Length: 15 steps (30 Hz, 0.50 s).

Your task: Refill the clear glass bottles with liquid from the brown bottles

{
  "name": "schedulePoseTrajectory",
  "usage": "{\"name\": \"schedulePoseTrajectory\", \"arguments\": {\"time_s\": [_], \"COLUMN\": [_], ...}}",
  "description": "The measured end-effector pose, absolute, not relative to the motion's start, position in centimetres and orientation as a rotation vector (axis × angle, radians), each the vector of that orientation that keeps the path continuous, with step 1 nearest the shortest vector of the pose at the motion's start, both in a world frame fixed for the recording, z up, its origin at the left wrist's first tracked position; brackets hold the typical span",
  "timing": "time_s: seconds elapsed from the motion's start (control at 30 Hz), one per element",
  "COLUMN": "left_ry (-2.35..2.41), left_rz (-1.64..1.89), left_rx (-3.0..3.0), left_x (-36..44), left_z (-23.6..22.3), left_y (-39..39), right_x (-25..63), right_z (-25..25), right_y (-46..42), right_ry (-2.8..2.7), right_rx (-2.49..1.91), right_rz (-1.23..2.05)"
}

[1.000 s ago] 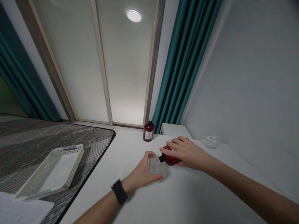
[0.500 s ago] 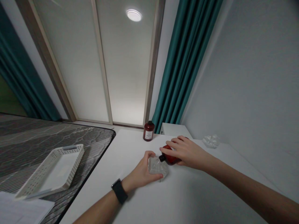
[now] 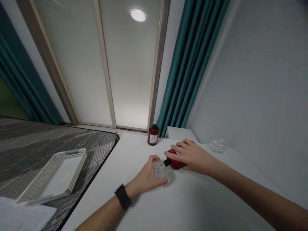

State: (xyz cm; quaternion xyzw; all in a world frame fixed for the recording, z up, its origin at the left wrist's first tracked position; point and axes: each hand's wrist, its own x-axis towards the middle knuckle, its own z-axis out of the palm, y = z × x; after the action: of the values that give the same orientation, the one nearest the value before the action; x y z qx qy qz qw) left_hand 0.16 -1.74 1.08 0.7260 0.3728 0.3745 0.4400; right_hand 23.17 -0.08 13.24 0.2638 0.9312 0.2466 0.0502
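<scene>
My right hand [image 3: 187,157] is wrapped round a red-brown bottle [image 3: 175,164], tipped so that its black neck points left and down. That neck end lies over the edge of a clear, glassy container [image 3: 161,171]. Thumb and fingers of my left hand [image 3: 150,175] are curved round the container's left side and grip it on the white table [image 3: 154,211]. Whether liquid flows from the bottle is too small to tell. Farther back, a second red-brown bottle [image 3: 153,135] with a white label and black top stands upright.
Crumpled clear plastic [image 3: 217,146] lies at the table's back right, near the wall. To the left, a white perforated basket [image 3: 54,179] and papers [image 3: 24,213] rest on a grey patterned surface. Behind the table is a white cabinet [image 3: 181,133] beside the teal curtain [image 3: 190,64].
</scene>
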Motion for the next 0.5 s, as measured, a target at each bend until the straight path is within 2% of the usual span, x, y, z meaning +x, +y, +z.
{"name": "schedulePoseTrajectory", "arguments": {"time_s": [0.5], "left_ry": [0.924], "left_rz": [0.921], "left_rx": [1.8], "left_x": [0.08], "left_z": [1.18], "left_y": [-1.77], "right_x": [22.99], "right_z": [13.55], "right_y": [-0.16], "right_ry": [2.821], "right_rx": [0.801], "right_rz": [0.743]}}
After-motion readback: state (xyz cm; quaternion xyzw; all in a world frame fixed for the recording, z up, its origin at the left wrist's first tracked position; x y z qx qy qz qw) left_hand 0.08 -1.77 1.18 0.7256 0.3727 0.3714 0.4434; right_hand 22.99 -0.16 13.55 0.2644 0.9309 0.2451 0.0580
